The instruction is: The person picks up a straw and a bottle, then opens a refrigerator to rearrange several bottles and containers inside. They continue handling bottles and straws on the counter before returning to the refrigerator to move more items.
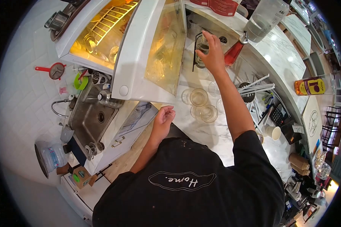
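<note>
My right hand (213, 55) reaches to the back of the marble counter, its fingers spread at a clear glass (202, 47) beside a black wire rack (195, 51). Whether the fingertips touch the glass I cannot tell. Just right of that hand stands a red bottle (234, 52) with a metal clasp. My left hand (164, 116) hovers near the counter's left corner, fingers loosely curled, nothing visible in it. Between the hands, clear glasses (198, 97) stand on the counter, one more (208, 113) closer to me.
At the left, a lit cabinet (87, 56) with an open door (138, 56) stands above a steel sink (91, 113). Right of my right arm are straws (257, 87) in a black holder, a paper cup (273, 132) and a calculator (278, 114). A large clear bottle (262, 22) stands on the raised ledge.
</note>
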The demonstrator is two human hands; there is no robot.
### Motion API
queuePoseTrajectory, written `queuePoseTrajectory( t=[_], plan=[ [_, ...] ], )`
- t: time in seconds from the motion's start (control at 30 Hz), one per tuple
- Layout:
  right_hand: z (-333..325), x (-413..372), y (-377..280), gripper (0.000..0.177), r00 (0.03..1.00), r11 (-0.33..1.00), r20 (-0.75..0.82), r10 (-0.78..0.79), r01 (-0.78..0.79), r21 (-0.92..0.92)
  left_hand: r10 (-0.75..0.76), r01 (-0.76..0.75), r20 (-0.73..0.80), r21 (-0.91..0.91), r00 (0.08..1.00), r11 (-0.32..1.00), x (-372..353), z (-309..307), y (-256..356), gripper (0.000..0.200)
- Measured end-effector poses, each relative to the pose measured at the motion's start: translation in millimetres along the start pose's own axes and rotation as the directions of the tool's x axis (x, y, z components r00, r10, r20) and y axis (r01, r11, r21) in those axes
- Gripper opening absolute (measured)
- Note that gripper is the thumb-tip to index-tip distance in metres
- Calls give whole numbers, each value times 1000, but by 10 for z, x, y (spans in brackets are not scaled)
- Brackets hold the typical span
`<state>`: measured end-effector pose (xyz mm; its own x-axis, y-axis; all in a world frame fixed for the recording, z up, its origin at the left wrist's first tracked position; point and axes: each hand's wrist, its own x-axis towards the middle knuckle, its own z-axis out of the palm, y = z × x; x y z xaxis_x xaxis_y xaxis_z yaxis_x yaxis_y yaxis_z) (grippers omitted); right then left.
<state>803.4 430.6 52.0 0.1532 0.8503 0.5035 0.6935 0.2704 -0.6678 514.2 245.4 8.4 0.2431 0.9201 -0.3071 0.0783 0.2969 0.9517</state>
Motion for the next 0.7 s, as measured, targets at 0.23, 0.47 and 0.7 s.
queuePoseTrajectory(
  t=[0.23, 0.47, 0.7],
  plan=[
    [66, -183, -42, 76, 995, 994, -29, -96, 94, -56, -51, 48, -44, -57, 998, 997, -17, 5, 9, 28],
    [-162, -333, -339, 74, 972, 982, -147, -185, 188, 5, 19, -19, -2, -41, 1000, 999, -123, 48, -115, 29],
    [-664, -471, -968, 74, 925, 963, -275, -264, 267, -29, 41, -42, -36, -31, 999, 999, -336, 13, -39, 28]
  ],
)
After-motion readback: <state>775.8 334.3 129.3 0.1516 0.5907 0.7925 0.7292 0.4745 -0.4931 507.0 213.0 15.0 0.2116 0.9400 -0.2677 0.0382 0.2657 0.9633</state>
